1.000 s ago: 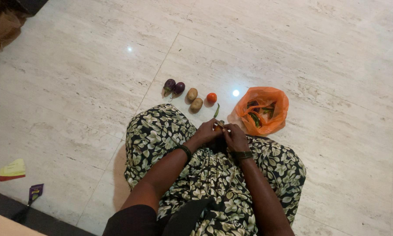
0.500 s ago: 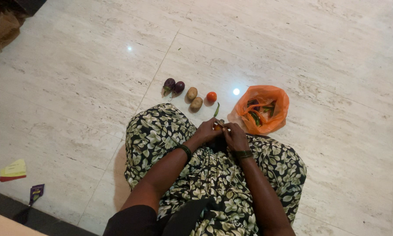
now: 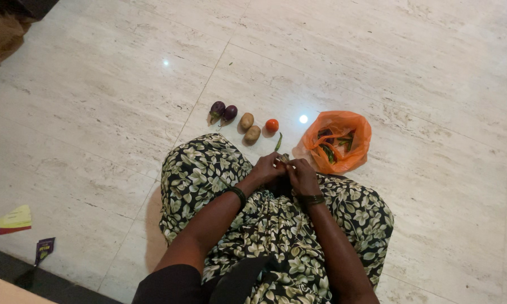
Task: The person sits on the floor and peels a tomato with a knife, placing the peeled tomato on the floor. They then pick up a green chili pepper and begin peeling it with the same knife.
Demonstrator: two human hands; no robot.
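A: Two bare hands are meeting over the lap of a leaf-printed black and cream skirt (image 3: pixel 208 169) in the head view. The left hand (image 3: pixel 267 169) is curling its fingers nearly closed around a small pale object (image 3: pixel 282 161), and the right hand (image 3: pixel 303 175) is pinching the same object from the other side.

B: What is that object?

A: It is sitting between the fingertips of both hands, just above the knees, and it is too small and too hidden to tell its kind. Both hands are gripping tightly rather than lying open. A dark bangle (image 3: pixel 239 194) is circling the left wrist and a dark band (image 3: pixel 311 199) the right.

B: And what is lying around them?

A: On the pale marble tile floor (image 3: pixel 96 112), just beyond the knees, a row is lying: two small purple aubergines (image 3: pixel 223 112), two brown potatoes (image 3: pixel 249 128), one round red tomato (image 3: pixel 272 125) and a slim green chilli (image 3: pixel 278 142). A crumpled orange plastic bag (image 3: pixel 338 141) holding green vegetables is sitting near the right hand.
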